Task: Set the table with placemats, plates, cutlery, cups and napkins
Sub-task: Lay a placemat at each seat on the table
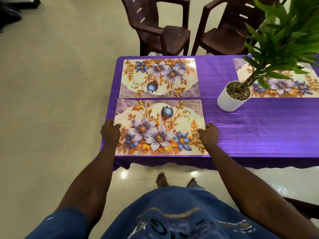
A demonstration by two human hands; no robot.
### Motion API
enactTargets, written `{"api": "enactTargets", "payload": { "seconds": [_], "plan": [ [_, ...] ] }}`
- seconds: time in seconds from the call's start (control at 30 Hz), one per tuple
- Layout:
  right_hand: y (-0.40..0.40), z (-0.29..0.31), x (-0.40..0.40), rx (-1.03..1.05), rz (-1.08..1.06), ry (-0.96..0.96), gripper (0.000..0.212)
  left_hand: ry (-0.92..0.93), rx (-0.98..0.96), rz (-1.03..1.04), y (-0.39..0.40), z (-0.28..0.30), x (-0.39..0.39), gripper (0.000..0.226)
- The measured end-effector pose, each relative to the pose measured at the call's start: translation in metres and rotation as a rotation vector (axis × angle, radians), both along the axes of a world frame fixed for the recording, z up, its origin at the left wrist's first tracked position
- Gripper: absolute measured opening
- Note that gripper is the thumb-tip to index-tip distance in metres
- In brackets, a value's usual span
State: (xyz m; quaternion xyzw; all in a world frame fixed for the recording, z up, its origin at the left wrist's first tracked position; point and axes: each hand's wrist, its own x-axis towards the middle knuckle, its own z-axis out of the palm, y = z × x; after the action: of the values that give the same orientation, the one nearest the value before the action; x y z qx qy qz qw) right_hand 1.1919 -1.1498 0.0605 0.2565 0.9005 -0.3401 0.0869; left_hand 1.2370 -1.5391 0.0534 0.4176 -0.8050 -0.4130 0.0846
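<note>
A floral placemat (pixel 159 127) lies flat at the near edge of the purple-clothed table (pixel 259 128). My left hand (pixel 110 131) pinches its left edge and my right hand (pixel 208 134) pinches its right edge. A second matching placemat (pixel 159 77) lies just beyond it, at the table's far side. A third placemat (pixel 283 83) lies at the far right, partly hidden by plant leaves. No plates, cutlery, cups or napkins are in view.
A white pot with a leafy green plant (pixel 233 95) stands on the cloth right of the near placemat. Two dark brown plastic chairs (pixel 160 26) (pixel 229 28) stand behind the table. The table's left edge (pixel 110 107) drops to tiled floor.
</note>
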Motion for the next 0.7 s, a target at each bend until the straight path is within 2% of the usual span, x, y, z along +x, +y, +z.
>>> {"api": "enactTargets", "payload": {
  "seconds": [0.4, 0.7],
  "plan": [
    [-0.005, -0.003, -0.002, 0.07, -0.004, 0.01, 0.039, -0.007, 0.006, 0.006, -0.003, -0.013, -0.004, 0.028],
    [0.001, 0.0, -0.006, -0.011, 0.005, -0.013, 0.037, -0.036, 0.017, 0.033, -0.004, -0.01, -0.006, 0.031]
  ]
}}
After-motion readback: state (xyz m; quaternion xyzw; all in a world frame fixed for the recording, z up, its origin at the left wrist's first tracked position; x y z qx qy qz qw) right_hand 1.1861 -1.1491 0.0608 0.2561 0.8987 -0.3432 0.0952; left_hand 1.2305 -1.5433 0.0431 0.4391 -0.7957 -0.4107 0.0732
